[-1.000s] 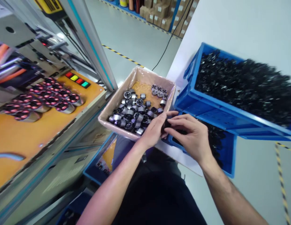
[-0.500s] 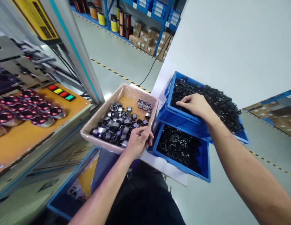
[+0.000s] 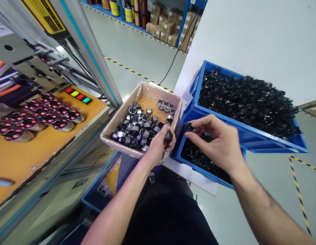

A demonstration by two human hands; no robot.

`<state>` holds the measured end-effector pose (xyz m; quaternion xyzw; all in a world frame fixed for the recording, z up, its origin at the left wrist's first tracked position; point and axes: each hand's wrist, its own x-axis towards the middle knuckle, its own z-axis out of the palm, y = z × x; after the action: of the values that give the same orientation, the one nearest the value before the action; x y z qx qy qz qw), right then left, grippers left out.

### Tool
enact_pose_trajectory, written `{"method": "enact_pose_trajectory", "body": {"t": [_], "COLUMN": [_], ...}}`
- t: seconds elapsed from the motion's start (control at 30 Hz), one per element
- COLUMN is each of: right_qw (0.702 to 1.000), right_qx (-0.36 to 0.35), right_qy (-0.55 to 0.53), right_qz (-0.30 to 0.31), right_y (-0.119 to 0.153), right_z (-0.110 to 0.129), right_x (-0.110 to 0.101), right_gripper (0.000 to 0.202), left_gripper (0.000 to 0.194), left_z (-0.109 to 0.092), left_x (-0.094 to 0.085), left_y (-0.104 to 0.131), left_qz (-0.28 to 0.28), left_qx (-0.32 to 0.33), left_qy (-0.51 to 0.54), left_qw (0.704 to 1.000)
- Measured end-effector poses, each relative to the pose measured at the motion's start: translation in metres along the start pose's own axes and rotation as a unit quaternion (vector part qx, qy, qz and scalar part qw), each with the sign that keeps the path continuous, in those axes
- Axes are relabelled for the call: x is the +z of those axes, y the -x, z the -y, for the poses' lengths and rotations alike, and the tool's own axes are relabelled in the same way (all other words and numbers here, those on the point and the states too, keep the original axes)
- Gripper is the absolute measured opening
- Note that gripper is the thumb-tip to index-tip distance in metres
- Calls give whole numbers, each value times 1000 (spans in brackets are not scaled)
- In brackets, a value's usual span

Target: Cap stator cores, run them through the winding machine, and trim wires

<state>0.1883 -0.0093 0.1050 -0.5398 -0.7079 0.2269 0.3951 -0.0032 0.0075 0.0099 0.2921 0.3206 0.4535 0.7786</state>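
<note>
My left hand (image 3: 161, 144) is closed around a metal stator core (image 3: 168, 135), partly hidden by the fingers, at the right edge of a plastic-lined box (image 3: 107, 139). Many silver and black stator cores (image 3: 135, 129) lie in that box, and a small group stands in its far right corner. Between thumb and fingertips, my right hand (image 3: 216, 143) pinches a small black plastic part (image 3: 188, 127). It hovers over the lower blue bin (image 3: 206, 175), which holds black ring-like parts. Above it, the upper blue bin (image 3: 270, 143) is heaped with black plastic parts (image 3: 244, 98).
To the left, copper-wound stators (image 3: 48, 117) stand on an orange machine top (image 3: 97, 117) beside coloured buttons (image 3: 77, 96). A metal post (image 3: 89, 51) rises behind the box. A white table (image 3: 249, 37) carries the bins. Another blue bin (image 3: 97, 199) sits low at left.
My right hand has come out of the upper bin toward my left hand, with a black plastic part in its fingertips. The left hand has turned, showing the stator core. The view has shifted.
</note>
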Motion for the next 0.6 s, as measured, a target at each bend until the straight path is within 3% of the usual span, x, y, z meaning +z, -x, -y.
{"method": "enact_pose_trajectory", "body": {"t": [0.1, 0.2, 0.5, 0.6], "right_qw": [997, 995, 984, 993], "right_qx": [21, 36, 59, 44], "right_qy": [-45, -71, -165, -112], "right_qz": [52, 66, 15, 13], "right_y": [16, 21, 26, 29], "right_z": [-5, -13, -20, -18], "right_x": [30, 45, 56, 57], "right_gripper": [34, 28, 29, 28], "left_gripper": [64, 66, 61, 65], "left_z": [5, 9, 12, 9], "left_x": [-3, -6, -8, -5], "left_y": [-1, 0, 0, 1], "left_qz": [0, -15, 2, -4], "left_qx": [-5, -11, 0, -3], "left_qy": [-6, -22, -15, -16], "left_qw": [1000, 1000, 1000, 1000]}}
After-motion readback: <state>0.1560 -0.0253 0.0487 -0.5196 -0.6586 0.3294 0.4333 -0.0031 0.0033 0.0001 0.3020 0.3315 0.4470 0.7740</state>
